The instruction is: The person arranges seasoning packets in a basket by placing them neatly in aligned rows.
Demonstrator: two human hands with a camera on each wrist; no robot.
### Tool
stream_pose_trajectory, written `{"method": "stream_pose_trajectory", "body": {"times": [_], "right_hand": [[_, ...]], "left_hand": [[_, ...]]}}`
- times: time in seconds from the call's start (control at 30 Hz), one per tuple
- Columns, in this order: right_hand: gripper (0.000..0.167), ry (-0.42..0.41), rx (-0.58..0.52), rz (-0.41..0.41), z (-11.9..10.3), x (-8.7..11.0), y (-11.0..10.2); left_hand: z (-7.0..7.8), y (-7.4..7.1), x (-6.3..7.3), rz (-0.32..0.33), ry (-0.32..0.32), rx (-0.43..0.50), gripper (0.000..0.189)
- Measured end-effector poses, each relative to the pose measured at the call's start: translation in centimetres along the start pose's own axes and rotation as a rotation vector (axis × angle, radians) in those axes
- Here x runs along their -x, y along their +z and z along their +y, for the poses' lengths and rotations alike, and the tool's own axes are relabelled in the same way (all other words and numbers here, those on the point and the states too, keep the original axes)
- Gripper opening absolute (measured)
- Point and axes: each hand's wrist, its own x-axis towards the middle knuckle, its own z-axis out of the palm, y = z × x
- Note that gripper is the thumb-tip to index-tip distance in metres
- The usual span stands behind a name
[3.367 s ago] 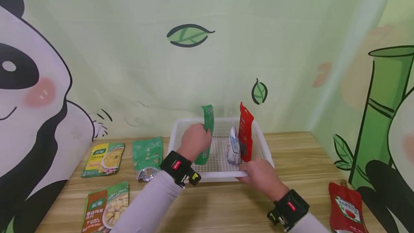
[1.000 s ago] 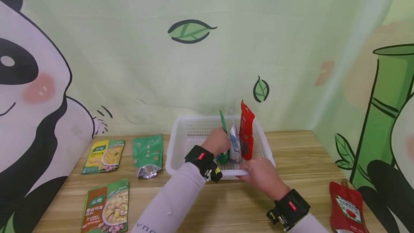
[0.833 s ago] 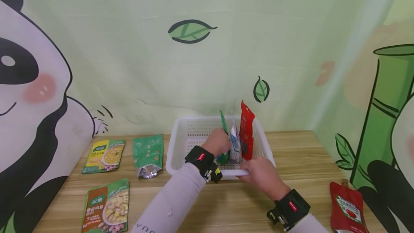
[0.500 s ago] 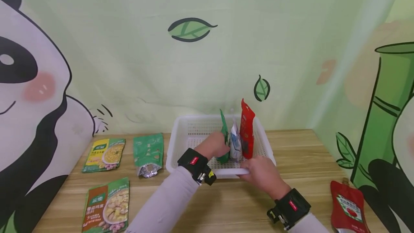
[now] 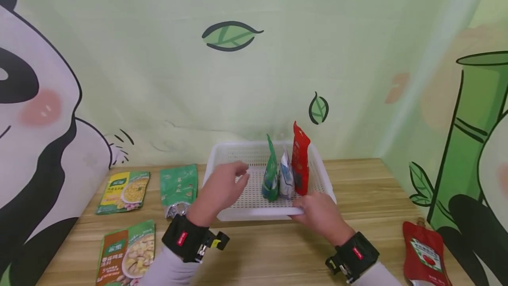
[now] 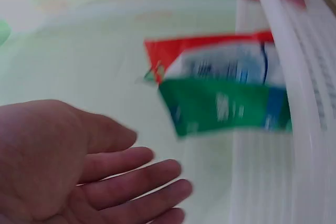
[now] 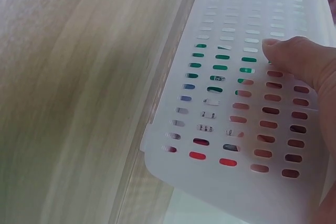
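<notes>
A white perforated plastic basket (image 5: pixel 254 213) stands at the back of the table. Inside it, towards the right, a green pouch (image 5: pixel 271 173), a white-and-blue pouch (image 5: pixel 286 175) and a taller red pouch (image 5: pixel 300 158) stand upright side by side. My left hand (image 5: pixel 224 186) hovers over the basket's left front part, fingers loosely extended and holding nothing; the left wrist view shows its palm apart from the green pouch (image 6: pixel 226 106). My right hand (image 5: pixel 320 215) grips the basket's front rim near the right corner, its thumb (image 7: pixel 291 56) against the outer wall in the right wrist view.
Left of the basket lie a yellow-and-green food packet (image 5: pixel 124 192), a green pouch with a silver end (image 5: pixel 178 189) and a brown-and-green packet (image 5: pixel 127 253). A red spouted pouch (image 5: pixel 424 250) lies at the table's right edge. A printed curtain (image 5: pixel 158 78) hangs behind.
My left hand carried the green pouch rightwards beside the white-and-blue one, let go of it and drew back to the left. The pouch stands on its own. My right hand keeps its grip.
</notes>
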Motion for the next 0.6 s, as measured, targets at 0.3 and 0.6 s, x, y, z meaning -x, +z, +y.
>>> {"method": "stream_pose_trajectory", "body": {"times": [0.3,0.6], "right_hand": [[0.033,-0.013,0.014,0.012,-0.4,-0.1,-0.1],[0.035,0.003,0.02,0.001,-0.3,0.0,0.0]], "left_hand": [[-7.6,-4.7,2.6,0.131,-0.307,0.004,0.04],[-14.6,-4.3,2.4,-0.04,-0.498,-0.18,0.047]]}}
